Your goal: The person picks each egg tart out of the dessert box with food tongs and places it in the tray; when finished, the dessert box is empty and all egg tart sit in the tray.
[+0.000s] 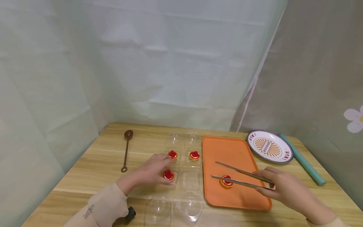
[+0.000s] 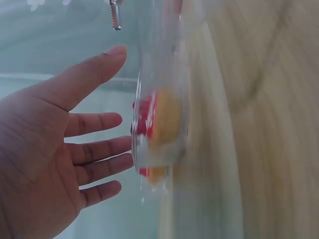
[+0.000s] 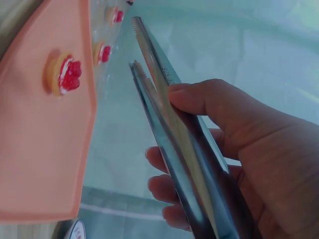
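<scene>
My right hand grips metal tongs, whose tips stand apart above the orange tray. One small red-topped tart sits on the tray, beneath the tongs in the head view. With fingers spread, my left hand hovers at the clear plastic boxes and holds nothing. Beside its thumb and fingers lies a tart in a front compartment. Another tart is by its fingertips, and a third tart sits to the right. The left wrist view is blurred around the plastic.
At the left lies a brown spoon. Right of the tray are a patterned plate and a teal roll. Clear domed lids spread toward the front edge. A small black object shows beside the left sleeve.
</scene>
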Motion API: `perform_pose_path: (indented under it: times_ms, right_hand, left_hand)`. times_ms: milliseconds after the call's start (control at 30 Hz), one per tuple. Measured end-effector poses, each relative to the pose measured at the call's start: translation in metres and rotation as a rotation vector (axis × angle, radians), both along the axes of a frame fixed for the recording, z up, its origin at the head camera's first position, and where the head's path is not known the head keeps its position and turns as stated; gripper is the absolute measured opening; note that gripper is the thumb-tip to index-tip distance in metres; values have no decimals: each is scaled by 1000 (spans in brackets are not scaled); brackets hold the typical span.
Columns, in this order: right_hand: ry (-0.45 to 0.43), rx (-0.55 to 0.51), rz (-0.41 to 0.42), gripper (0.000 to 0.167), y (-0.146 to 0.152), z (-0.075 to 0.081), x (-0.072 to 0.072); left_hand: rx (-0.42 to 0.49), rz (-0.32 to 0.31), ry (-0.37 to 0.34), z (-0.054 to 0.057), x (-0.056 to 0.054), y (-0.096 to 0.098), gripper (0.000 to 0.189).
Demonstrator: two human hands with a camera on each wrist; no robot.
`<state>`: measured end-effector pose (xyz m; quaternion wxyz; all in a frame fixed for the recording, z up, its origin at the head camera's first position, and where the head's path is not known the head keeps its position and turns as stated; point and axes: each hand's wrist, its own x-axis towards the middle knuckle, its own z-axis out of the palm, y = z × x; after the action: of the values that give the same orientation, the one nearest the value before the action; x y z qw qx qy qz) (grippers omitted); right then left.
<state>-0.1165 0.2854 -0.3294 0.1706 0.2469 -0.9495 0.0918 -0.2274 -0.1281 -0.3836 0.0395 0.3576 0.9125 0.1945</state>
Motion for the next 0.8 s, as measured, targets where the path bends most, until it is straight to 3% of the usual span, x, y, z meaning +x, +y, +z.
perform_pose_path:
  times_ms: [167,400,600,800]
  right_hand:
    - [19,6,34,37,-11,3,-6]
    - [-3,14,50,36,-31,9,-13]
    - [-62,7,110,34,-51,10,-23]
    - [-58,31,139,33,-71,8,-33]
  left_hand:
    - [-3,24,-34,-4,-1,-11,83]
    - [-14,25,-19,-14,-4,-22,82]
    - [4,39,-37,-16,-5,-25,81]
    - [14,43,-36,-17,-8,-24,81]
